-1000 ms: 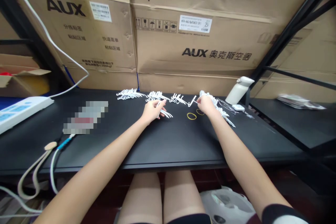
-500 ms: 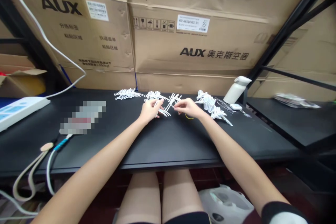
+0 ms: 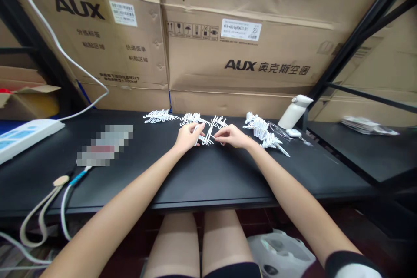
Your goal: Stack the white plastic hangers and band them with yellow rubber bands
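Observation:
Thin white wire hooks lie in bunches on the black table (image 3: 208, 182). My left hand (image 3: 189, 137) is closed round several white hooks (image 3: 205, 140), whose ends stick out to its right. Just across from it, my right hand (image 3: 235, 136) pinches the end of one white hook (image 3: 210, 132) between thumb and fingertips. That hook slants up in the gap between my hands. Behind them lie a bunch of hooks (image 3: 194, 118), a smaller bunch (image 3: 219, 121) and, farther left, another bunch (image 3: 159, 116). A long heap of white hooks (image 3: 260, 127) spreads to the right.
Large cardboard boxes (image 3: 241, 82) stand along the back edge. A white bottle (image 3: 295, 112), a small white case (image 3: 293, 133) and a cable are at the right. On the left are a power strip (image 3: 26, 138), a blurred-out flat object (image 3: 106, 144) and a strap (image 3: 41, 213).
My right hand has moved slightly down, and the hook it pinches sits lower between my hands. A yellow band seen under that hand is now hidden. The left hand stays nearly still.

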A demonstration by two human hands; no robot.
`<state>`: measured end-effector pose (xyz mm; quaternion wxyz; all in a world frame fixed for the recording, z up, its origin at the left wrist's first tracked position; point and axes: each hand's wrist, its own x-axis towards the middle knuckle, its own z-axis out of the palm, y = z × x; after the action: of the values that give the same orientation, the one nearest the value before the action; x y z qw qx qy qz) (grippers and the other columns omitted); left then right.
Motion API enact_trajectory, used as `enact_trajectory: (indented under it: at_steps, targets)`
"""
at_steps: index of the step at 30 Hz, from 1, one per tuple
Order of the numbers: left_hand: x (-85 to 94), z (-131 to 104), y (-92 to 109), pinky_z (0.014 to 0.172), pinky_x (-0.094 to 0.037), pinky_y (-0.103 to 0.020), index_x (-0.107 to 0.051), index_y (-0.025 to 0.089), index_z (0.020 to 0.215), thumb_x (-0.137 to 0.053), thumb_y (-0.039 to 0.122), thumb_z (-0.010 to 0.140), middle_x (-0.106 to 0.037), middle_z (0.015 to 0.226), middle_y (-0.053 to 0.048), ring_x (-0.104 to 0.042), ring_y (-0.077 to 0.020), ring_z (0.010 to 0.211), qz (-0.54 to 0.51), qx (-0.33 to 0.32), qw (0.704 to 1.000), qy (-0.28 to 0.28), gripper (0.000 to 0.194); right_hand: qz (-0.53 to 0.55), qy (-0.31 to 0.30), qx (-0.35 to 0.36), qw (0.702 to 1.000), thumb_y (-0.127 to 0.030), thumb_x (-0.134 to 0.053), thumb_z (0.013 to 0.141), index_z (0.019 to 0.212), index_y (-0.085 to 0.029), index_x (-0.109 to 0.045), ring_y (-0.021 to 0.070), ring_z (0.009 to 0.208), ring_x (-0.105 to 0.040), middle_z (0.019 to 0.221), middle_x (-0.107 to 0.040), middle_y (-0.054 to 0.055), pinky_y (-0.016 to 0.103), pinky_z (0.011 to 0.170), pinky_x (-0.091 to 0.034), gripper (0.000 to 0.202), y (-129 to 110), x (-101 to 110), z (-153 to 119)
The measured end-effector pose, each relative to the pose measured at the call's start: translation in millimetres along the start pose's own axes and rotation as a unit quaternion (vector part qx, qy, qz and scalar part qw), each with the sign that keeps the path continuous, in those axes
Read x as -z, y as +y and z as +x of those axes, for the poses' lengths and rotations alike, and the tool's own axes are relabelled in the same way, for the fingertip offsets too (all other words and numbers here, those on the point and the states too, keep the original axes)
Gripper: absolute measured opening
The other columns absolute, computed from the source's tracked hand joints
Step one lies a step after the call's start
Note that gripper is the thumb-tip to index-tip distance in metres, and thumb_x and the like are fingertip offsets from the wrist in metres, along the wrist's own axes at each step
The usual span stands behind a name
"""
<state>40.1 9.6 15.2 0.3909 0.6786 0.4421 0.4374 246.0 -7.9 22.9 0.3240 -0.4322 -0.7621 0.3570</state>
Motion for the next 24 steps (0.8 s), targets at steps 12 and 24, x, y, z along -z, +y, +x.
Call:
enact_trajectory:
  at_steps: [12,24]
  targets:
    - [0.1,0,-4,0.048,-0.046,-0.02,-0.069,0.015,0.076,-0.052,0.056,0.079,-0.071,0.07,-0.004,-0.062,-0.0141,0.056,0.048,-0.034,0.998,-0.021,0.045,0.005,0.01,0.043,0.999,-0.04,-0.066,0.074,0.082,-0.012,-0.07,0.0133,0.059,-0.055,0.071,-0.066,0.005,0.023,0.048,-0.046,0.03,-9,-16,0]
    - [-4.7,-1,-5,0.044,-0.052,-0.025,-0.065,0.015,0.091,-0.058,0.056,0.074,-0.07,0.08,-0.008,-0.067,-0.0184,0.059,-0.045,0.034,0.997,-0.049,0.045,0.037,0.065,0.043,0.996,-0.044,-0.065,0.074,0.076,-0.016,-0.062,0.0135,0.06,-0.055,0.07,-0.063,0.002,0.028,0.06,-0.046,0.028,-3,-37,4]
